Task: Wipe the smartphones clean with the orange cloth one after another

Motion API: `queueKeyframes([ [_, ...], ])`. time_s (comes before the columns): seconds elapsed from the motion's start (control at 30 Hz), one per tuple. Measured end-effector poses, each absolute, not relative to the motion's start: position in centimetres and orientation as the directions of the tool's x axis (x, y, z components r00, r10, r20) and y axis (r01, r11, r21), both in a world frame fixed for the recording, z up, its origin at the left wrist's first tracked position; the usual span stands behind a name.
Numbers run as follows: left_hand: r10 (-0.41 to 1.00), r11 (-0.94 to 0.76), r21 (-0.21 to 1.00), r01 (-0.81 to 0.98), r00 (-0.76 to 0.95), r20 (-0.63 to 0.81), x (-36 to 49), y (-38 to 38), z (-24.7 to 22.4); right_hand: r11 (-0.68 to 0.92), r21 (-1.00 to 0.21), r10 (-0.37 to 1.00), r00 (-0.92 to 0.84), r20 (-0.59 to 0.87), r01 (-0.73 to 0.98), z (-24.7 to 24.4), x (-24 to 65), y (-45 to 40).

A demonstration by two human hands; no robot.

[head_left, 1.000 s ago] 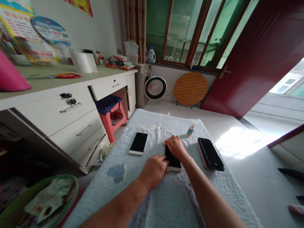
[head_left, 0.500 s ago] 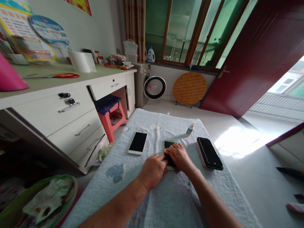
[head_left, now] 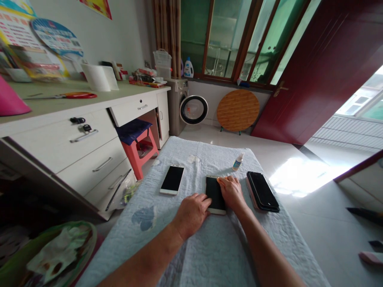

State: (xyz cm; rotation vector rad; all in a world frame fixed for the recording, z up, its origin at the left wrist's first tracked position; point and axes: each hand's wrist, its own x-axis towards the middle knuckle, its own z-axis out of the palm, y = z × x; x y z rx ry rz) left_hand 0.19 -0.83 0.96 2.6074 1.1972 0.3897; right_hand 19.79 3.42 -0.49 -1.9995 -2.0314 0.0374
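Note:
A smartphone (head_left: 214, 196) with a dark screen and pale frame lies face up on the blue-white quilted cover (head_left: 206, 243). My left hand (head_left: 193, 213) grips its lower left edge, fingertips bent over the rim. Bunched in the closed fingers of my right hand (head_left: 233, 192) is a small orange cloth (head_left: 220, 180), pressed at the phone's upper right edge. To the left, apart from both hands, lies a white smartphone (head_left: 172, 179). Right of my right hand sits a stack of dark phones (head_left: 263, 191). Behind it stands a small spray bottle (head_left: 238, 162).
A white desk (head_left: 89, 155) runs along the left, with a red stool (head_left: 139, 147) under it. At lower left is a waste bin (head_left: 89, 235). Farther back are a washing machine (head_left: 176, 99) with its door ajar, a round wooden tabletop (head_left: 238, 109) and a red door (head_left: 299, 79).
My right hand has moved with the orange cloth from the middle of the screen to the phone's right edge, uncovering more screen. My left hand stays at the phone's left edge.

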Motion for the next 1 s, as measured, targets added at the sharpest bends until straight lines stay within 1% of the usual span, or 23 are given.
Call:
queueKeyframes([
  [0.2,0.770,-0.631,0.308,0.712,0.624,0.135,0.3,-0.8,0.5,0.264,-0.342,0.962,-0.220,0.164,0.902,-0.2,19.1,2.0],
  [0.3,0.770,-0.632,0.299,0.715,0.622,0.140,0.3,-0.8,0.5,0.318,-0.357,0.946,-0.271,0.176,0.878,-0.1,18.6,1.6],
  [0.37,0.768,-0.634,0.301,0.712,0.625,0.140,0.3,-0.9,0.6,0.304,-0.331,0.949,-0.255,0.185,0.893,-0.2,18.4,2.0],
  [0.47,0.759,-0.643,0.309,0.700,0.636,0.140,0.3,-0.9,0.7,0.243,-0.279,0.961,-0.191,0.199,0.929,-0.6,18.4,2.9],
  [0.63,0.751,-0.652,0.315,0.690,0.646,0.139,0.2,-0.9,0.7,0.058,-0.219,0.979,-0.013,0.204,0.974,-0.9,18.7,3.9],
  [0.73,0.752,-0.650,0.324,0.687,0.643,0.145,0.1,-0.8,0.4,-0.019,-0.204,0.980,0.059,0.192,0.979,-0.6,19.2,3.9],
  [1.0,0.757,-0.640,0.348,0.685,0.639,0.137,0.2,-0.8,0.6,-0.048,-0.222,0.977,0.092,0.192,0.974,-1.0,20.0,4.0],
])
